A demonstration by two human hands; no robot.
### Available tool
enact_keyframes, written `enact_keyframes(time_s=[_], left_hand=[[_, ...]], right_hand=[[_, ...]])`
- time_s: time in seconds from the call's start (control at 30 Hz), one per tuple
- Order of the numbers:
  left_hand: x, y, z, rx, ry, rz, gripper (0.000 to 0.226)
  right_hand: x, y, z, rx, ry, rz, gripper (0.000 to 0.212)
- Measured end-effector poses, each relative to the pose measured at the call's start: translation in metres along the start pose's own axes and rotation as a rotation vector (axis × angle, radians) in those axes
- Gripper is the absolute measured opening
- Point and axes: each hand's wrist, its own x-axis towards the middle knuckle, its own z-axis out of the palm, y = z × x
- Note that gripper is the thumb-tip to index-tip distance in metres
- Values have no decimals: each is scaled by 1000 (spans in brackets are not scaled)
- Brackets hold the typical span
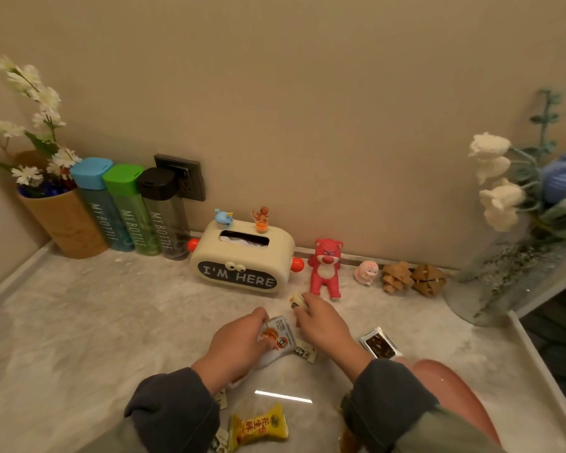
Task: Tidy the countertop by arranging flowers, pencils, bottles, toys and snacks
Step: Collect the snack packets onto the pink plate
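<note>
My left hand (239,344) grips a white snack packet with red print (280,336) at the middle of the marble countertop (79,338). Just right of it, my right hand (321,325) pinches a small wrapped snack (297,299). A dark snack packet (380,345) lies right of my right wrist. A yellow snack packet (258,426) lies near the front edge between my sleeves. A small white wrapper (306,353) shows below the gripped packet.
Along the wall stand a brown vase of white flowers (62,220), three bottles, blue (103,204), green (131,210), black (165,217), a cream tissue box (242,256), a red bear toy (325,266), a small pink figure (367,272), two wooden puzzles (412,279). A glass vase of flowers (517,266) is right; a pink bowl (451,393) sits front right.
</note>
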Motion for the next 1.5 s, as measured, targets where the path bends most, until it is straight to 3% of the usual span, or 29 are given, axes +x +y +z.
enact_keyframes(time_s=[0.2, 0.37, 0.6, 0.73, 0.87, 1.0, 1.1, 1.23, 1.3, 1.5], left_hand=[[-11, 44, 3, -275, 107, 2, 23], [-22, 92, 25, -567, -44, 1, 21], [-40, 164, 70, -744, -212, 73, 33], [-45, 187, 96, -640, -185, 178, 33], [-46, 192, 114, -476, -145, 245, 33], [-43, 188, 121, -171, 98, 413, 43], [-46, 185, 123, -81, 170, 391, 53], [-63, 189, 135, 60, 70, 319, 98], [-72, 194, 144, 175, 21, 312, 123], [-68, 196, 145, 301, -72, 379, 129]], right_hand=[[-47, 2, -35, 368, 255, 32, 21], [-102, 31, -63, 597, 505, 155, 15], [-173, 103, -82, 448, 676, 335, 14], [-185, 135, -86, 183, 711, 382, 14], [-183, 157, -81, -25, 581, 401, 31], [-180, 166, -76, 39, 582, 355, 24], [-176, 169, -80, 72, 606, 267, 27], [-163, 167, -87, -32, 365, 124, 52], [-156, 165, -89, -34, 273, 68, 53], [-155, 167, -95, -58, 334, 64, 41]])
